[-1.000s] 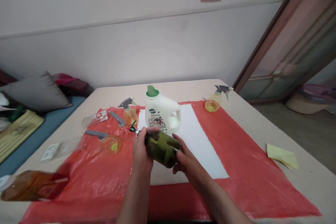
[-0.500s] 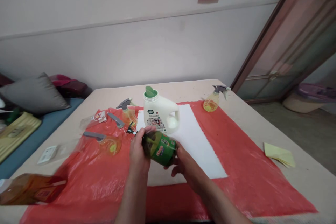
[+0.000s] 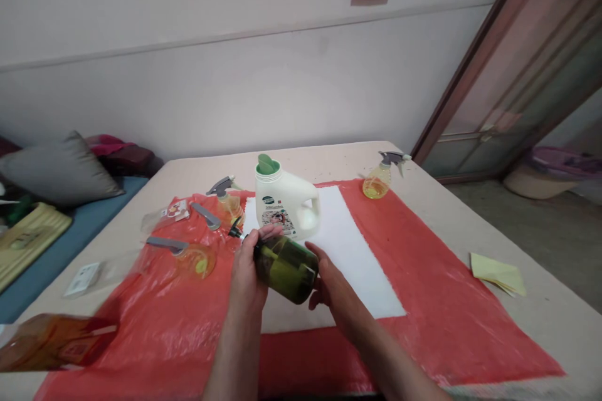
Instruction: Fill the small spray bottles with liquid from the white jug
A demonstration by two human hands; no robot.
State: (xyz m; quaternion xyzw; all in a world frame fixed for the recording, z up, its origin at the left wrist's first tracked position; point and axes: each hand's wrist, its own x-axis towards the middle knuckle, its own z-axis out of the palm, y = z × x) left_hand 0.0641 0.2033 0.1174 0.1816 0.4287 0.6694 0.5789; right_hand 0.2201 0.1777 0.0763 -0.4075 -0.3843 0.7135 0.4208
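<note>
A dark green bottle [image 3: 286, 267] with a black pump top lies on its side between my hands, above the white sheet [image 3: 350, 250]. My left hand [image 3: 248, 272] is wrapped round its neck end, thumb over the top. My right hand [image 3: 332, 288] cups its base from below and behind. Just beyond the bottle stands a white jug [image 3: 285, 203] with a green cap and a handle. The bottle's label faces away from me now.
A red plastic sheet [image 3: 437, 319] covers the table. Yellow spray bottles lie at the left [image 3: 197, 257] and behind [image 3: 226, 197]; another stands far right [image 3: 379, 178]. An amber bottle [image 3: 51, 341] lies at the left edge. Yellow cloth [image 3: 498, 272] sits right. Cushions and a mat lie left.
The green bottle has been turned in my hands: its red-lettered label showed half a second ago and is now out of sight. Both hands stay on it.
</note>
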